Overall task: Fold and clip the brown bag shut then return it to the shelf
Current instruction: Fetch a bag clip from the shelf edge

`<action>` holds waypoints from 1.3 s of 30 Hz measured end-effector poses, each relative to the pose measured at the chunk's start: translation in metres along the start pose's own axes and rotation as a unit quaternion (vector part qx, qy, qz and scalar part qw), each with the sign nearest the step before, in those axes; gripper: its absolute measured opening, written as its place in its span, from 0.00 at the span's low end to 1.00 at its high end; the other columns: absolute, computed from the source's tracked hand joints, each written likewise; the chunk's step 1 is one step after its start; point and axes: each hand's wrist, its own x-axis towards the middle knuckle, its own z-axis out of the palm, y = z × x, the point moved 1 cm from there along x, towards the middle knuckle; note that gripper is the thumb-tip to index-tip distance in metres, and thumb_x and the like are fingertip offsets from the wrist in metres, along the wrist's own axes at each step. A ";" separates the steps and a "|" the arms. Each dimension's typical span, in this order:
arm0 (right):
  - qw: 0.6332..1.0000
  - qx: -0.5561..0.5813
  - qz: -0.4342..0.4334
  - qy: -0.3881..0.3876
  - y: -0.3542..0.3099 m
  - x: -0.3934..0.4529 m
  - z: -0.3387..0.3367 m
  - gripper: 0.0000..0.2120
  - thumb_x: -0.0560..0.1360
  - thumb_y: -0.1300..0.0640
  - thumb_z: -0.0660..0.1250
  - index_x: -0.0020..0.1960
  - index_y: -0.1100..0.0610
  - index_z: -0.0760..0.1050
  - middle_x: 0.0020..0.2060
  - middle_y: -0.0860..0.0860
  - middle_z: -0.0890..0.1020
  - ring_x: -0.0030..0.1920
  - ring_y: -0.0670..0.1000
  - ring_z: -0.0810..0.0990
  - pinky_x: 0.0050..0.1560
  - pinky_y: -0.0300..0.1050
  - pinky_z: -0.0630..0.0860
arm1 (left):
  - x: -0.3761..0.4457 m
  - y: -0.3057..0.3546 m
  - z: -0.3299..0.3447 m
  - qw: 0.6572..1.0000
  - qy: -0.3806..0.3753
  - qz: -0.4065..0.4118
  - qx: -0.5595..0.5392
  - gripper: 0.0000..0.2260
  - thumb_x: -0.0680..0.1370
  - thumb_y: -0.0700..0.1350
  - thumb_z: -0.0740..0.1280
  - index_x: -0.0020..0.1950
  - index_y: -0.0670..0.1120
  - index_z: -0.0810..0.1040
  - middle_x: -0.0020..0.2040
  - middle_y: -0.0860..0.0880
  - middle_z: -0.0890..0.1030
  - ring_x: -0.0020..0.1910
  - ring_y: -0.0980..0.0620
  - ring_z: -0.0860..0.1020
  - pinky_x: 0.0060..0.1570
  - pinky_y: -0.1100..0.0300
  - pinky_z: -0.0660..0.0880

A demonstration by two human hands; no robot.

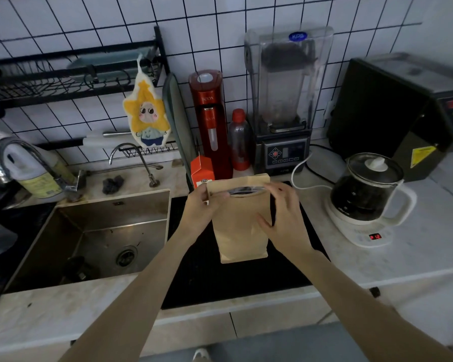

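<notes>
A brown paper bag (239, 228) stands upright on the black cooktop (207, 278) in the middle of the counter. Its mouth gapes slightly and shows a silvery lining. My left hand (202, 207) pinches the bag's upper left corner. My right hand (283, 215) holds the upper right edge, fingers over the top rim and thumb against the front. No clip is visible.
A steel sink (94, 239) lies to the left with a tap (131, 158). Behind the bag stand an orange carton (202, 173), a red soda maker (211, 118), a bottle (239, 142) and a blender (285, 100). A glass kettle (369, 194) sits at right. A black wall rack (71, 74) hangs upper left.
</notes>
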 end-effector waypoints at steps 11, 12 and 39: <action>0.871 0.328 0.334 -0.149 0.018 0.023 0.007 0.20 0.79 0.64 0.68 0.69 0.55 0.76 0.60 0.52 0.83 0.62 0.52 0.81 0.55 0.41 0.79 | -0.009 -0.036 0.001 0.982 -0.025 -0.155 -0.100 0.21 0.73 0.40 0.79 0.65 0.46 0.81 0.59 0.48 0.86 0.59 0.49 0.84 0.56 0.56 0.82; 0.869 0.321 0.340 -0.163 0.018 0.023 0.008 0.19 0.79 0.64 0.68 0.69 0.56 0.76 0.60 0.53 0.83 0.62 0.52 0.81 0.57 0.43 0.79 | -0.009 -0.039 0.002 0.979 -0.025 -0.165 -0.113 0.20 0.73 0.40 0.79 0.64 0.46 0.82 0.58 0.47 0.86 0.59 0.48 0.84 0.57 0.54 0.81; 0.954 0.234 0.124 -0.139 -0.099 0.136 -0.002 0.11 0.83 0.58 0.62 0.55 0.48 0.83 0.55 0.46 0.84 0.57 0.42 0.81 0.59 0.37 0.74 | 0.018 0.064 -0.099 0.982 0.124 -0.024 -0.140 0.07 0.83 0.44 0.65 0.54 0.49 0.83 0.53 0.53 0.88 0.54 0.55 0.85 0.60 0.49 0.78</action>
